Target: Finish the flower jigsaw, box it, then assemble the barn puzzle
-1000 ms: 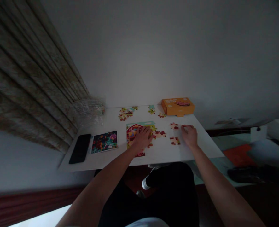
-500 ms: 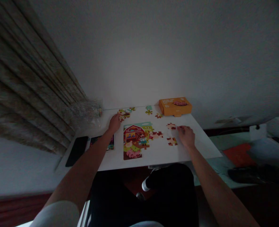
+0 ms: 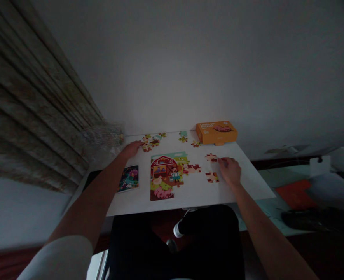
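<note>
My left hand point(image 3: 133, 149) reaches to the left edge of a cluster of loose puzzle pieces point(image 3: 151, 142), its fingers stretched out and touching or almost touching them. My right hand point(image 3: 230, 170) has its fingers drawn together at the right edge of a pink and brown puzzle piece point(image 3: 210, 157). Another puzzle piece point(image 3: 212, 177) lies just below that one. Between my hands is a partly joined farm puzzle point(image 3: 163, 175) with a red barn, a farmer and a pink pig. Joined cow pieces point(image 3: 192, 168) jut from its right side.
An orange puzzle box point(image 3: 217, 133) stands at the back right by the wall. Single pieces point(image 3: 183, 139) lie along the back edge. A dark picture card point(image 3: 129, 179) and a black flat object point(image 3: 91, 178) are partly under my left arm. Clear plastic wrap point(image 3: 102, 138) sits by the curtain.
My left hand has drawn back leftward from over the loose pieces, uncovering more of them and the card. My right hand stays by the same piece. The view has shifted slightly.
</note>
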`<state>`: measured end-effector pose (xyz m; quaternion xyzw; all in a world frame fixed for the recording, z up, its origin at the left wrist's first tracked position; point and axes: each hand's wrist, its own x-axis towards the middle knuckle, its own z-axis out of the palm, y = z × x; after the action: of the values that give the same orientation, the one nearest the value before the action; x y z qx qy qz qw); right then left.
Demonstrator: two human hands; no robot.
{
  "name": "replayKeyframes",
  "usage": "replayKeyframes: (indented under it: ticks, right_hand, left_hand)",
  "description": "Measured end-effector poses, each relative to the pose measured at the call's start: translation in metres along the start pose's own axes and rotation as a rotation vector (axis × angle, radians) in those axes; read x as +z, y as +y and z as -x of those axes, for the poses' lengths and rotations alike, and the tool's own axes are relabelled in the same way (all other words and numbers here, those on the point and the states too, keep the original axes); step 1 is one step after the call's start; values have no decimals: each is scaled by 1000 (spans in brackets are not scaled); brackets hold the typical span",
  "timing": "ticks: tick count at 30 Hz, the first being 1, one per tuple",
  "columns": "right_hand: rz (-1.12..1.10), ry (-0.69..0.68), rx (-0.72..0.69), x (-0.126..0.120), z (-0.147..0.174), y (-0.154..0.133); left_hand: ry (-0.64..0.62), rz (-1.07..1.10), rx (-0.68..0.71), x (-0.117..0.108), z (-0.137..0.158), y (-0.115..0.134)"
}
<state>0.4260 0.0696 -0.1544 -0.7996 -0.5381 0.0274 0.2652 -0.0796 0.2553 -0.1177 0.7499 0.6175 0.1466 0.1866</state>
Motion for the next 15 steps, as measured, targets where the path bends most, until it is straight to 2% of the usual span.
replayKeyframes:
  ticks: [9,15]
  right_hand:
    - [17,-9,5,1,-1,1]
    - [17,-4,-2,1,0,1]
  left_hand:
    - [-17,36,-57,-4,-9,5]
    - [100,221,-177,-3,-5,8]
